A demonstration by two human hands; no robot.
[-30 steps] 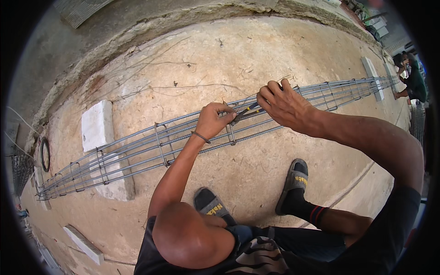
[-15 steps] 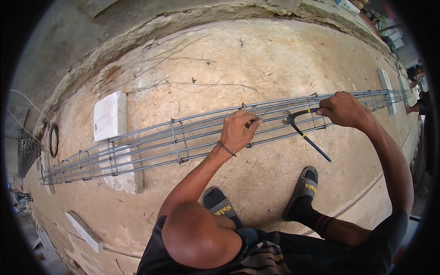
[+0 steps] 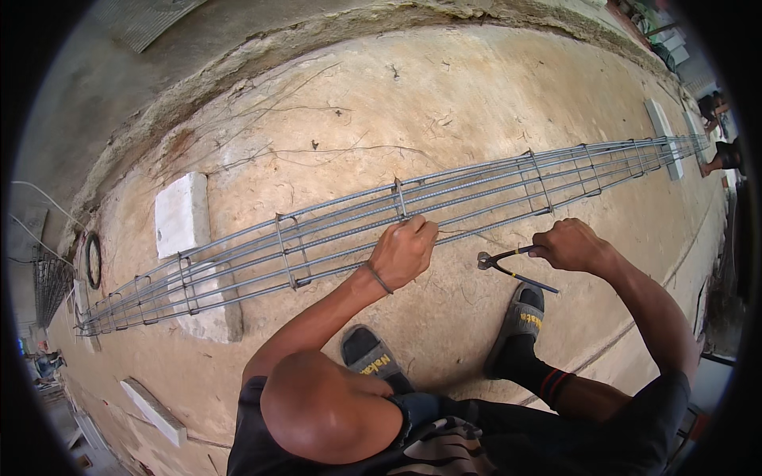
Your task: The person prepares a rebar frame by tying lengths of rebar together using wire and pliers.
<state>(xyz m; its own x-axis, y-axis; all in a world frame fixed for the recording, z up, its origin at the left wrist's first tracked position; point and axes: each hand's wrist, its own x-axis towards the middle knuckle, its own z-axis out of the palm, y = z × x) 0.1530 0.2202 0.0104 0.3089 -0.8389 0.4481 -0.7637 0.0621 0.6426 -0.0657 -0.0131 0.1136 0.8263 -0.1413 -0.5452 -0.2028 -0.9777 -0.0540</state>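
A long cage of steel reinforcing bars (image 3: 341,231), tied with square stirrups, runs across the view from lower left to upper right. My left hand (image 3: 403,252) is closed at the cage's near side, just below a stirrup (image 3: 399,198). Its fingertips are pinched, and what they hold is hidden; a thin wire shows beside them. My right hand (image 3: 573,244) grips one handle of a pair of pincers (image 3: 508,258) with dark handles and yellow bands. The pincers' handles are spread and the jaws point left, on the near side of the cage, apart from it.
White blocks (image 3: 182,216) stand by and under the cage's left part, and another pale block (image 3: 664,136) supports its far right. A black ring (image 3: 93,260) lies at left, a pale slab (image 3: 153,411) at lower left. Another person's arm (image 3: 721,159) shows at the right edge.
My right hand has drawn the pincers off the cage toward me. My left hand has come slightly nearer, to the cage's near side. The view has shifted a little.
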